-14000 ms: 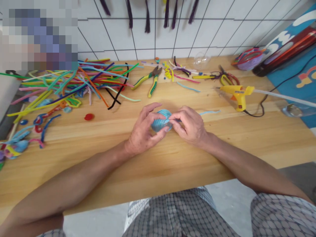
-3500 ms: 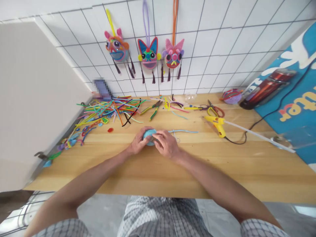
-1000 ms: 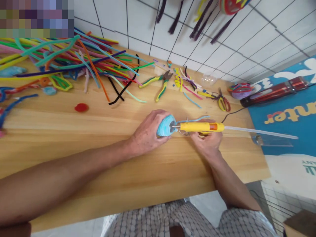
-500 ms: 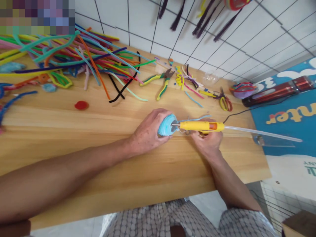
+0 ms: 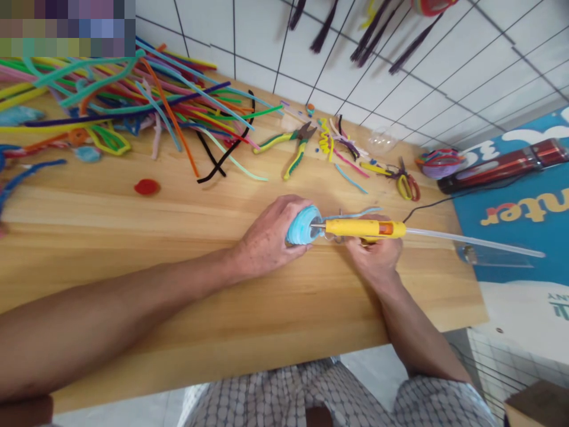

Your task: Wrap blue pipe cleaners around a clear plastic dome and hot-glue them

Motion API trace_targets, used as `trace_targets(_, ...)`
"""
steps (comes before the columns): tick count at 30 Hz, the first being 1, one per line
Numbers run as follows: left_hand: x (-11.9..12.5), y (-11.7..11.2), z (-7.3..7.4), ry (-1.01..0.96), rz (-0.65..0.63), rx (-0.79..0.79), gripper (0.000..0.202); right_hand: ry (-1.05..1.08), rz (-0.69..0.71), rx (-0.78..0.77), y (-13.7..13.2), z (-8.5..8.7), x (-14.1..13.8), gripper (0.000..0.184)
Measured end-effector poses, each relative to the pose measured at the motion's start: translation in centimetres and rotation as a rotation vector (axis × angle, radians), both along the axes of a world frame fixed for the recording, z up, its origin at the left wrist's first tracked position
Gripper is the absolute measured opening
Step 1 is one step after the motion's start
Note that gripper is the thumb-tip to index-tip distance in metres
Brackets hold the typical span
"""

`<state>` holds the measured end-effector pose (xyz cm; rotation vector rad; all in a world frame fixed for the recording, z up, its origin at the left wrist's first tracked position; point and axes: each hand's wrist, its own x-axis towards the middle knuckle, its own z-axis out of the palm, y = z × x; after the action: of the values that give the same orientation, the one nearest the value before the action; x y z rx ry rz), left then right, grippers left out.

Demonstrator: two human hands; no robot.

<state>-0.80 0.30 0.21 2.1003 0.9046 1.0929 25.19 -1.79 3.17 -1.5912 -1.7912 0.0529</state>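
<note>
My left hand [image 5: 273, 237] is wrapped round a light blue cup-shaped piece [image 5: 300, 227] coiled from pipe cleaner, its end turned toward the right. In my right hand [image 5: 377, 252] is a yellow hot glue gun [image 5: 355, 228], gripped by its handle from below. The metal nozzle of the gun meets the end of the blue piece; whether it touches I cannot tell. A clear glue stick [image 5: 475, 240] sticks far out of the gun's back. From the blue piece a loose blue pipe cleaner end [image 5: 364, 212] runs right, behind the gun.
Many coloured pipe cleaners [image 5: 178, 89] are heaped at the back left. Green-yellow pliers [image 5: 297, 145], scraps and scissors [image 5: 406, 181] lie along the wall side. A red disc [image 5: 147, 187] lies left of my hands. A dark red flask [image 5: 507, 166] and the gun's black cord [image 5: 427, 206] are at right.
Hardly anything differs. Both hands keep their hold on the blue piece and the glue gun, and the view has shifted very slightly.
</note>
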Motion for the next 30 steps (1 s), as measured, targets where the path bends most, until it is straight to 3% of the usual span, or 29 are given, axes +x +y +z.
trace_targets(15,0.1,-0.01,-0.11,-0.006,0.003,0.032,0.073,-0.032,-0.003,0.025,-0.05,-0.06,0.14,0.004)
trace_targets(20,0.11,0.01,-0.25,-0.012,0.002,0.052,0.075,0.003,-0.016,-0.02,-0.17,-0.07,0.39,0.013)
trace_targets(30,0.14,0.0,-0.44,-0.023,0.004,0.05,0.078,0.016,-0.018,-0.047,-0.19,0.47,0.03,0.007)
